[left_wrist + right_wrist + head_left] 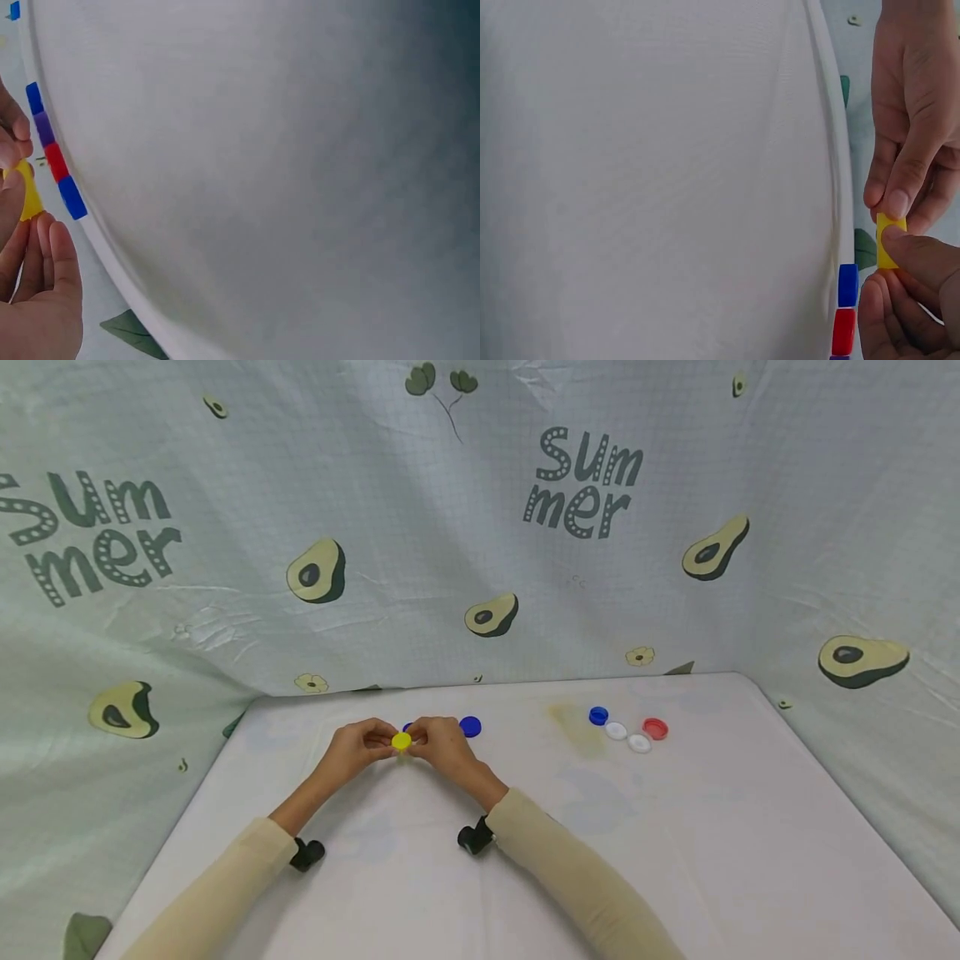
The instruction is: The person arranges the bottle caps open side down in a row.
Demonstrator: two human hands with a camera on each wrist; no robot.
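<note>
A yellow bottle cap [401, 741] is held up between the two hands, with the table below it. The left hand [356, 748] pinches it from the left, and the right hand [444, 747] pinches it from the right. In the right wrist view the cap [887, 244] is seen edge-on between the fingertips of both hands. Just beyond the hands is a row of caps: in the left wrist view a blue cap [73, 198], a red cap [56, 162], a purple cap [44, 129] and another blue cap [34, 98]. The hands mostly cover this row in the head view.
On the right part of the white-covered table [675, 852] lie a blue cap [598, 716], two white caps [617, 731] and a red cap [655, 728]. Behind the table hangs a printed cloth [420, 527]. Dark cameras [474, 837] sit at both wrists.
</note>
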